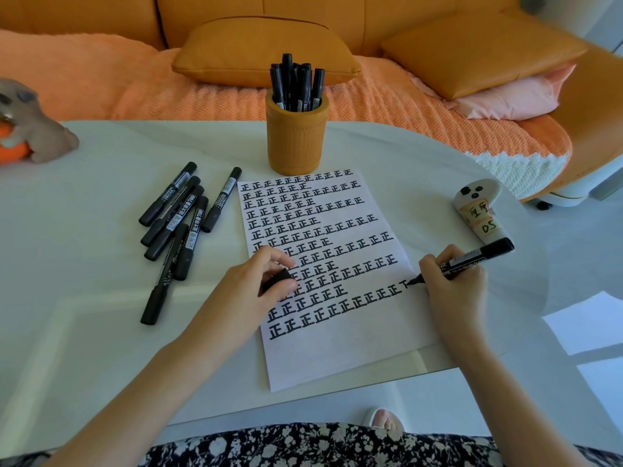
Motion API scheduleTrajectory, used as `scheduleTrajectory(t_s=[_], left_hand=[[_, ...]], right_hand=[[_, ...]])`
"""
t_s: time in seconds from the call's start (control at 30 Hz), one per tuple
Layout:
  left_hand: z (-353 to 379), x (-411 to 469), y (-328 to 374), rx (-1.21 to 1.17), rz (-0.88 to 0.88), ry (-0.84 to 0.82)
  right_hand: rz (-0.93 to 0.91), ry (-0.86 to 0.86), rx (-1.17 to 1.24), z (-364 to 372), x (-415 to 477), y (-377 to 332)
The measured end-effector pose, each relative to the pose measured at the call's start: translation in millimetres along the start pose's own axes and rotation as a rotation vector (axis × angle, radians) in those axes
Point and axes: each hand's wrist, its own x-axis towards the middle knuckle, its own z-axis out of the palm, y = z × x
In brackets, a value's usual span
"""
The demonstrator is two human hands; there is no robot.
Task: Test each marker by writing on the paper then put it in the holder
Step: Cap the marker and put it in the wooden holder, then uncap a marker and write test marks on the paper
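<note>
Two hands at work on a white sheet of paper (pixel 337 348) covered with black characters.
Right hand (pixel 451 284) grips an uncapped black marker (pixel 472 259), tip on the paper; left hand (pixel 259 281) pinches its black cap (pixel 277 278); six black capped markers (pixel 178 214) lie left on the white desk (pixel 84 264); farther back, an orange cylindrical holder (pixel 296 139) holds more.

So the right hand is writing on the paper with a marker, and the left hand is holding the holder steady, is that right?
Not quite. In the head view the left hand rests on the paper holding a black cap; the holder stands untouched beyond the sheet. The right hand is indeed writing with a marker.
</note>
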Motion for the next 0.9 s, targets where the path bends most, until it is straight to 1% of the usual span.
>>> scheduleTrajectory(t_s=[0.17,0.6,0.9], left_hand=[[-0.2,0.1,0.3,0.004,0.003,-0.001],[-0.3,-0.1,1.1,0.004,0.005,0.002],[-0.9,-0.1,1.2,0.015,0.01,0.002]], right_hand=[[0.024,-0.014,0.039,-1.5,0.5,0.4],[0.018,-0.072,0.008,0.0,-1.6,-4.2],[-0.014,-0.057,0.002,-0.8,-2.3,-3.8]])
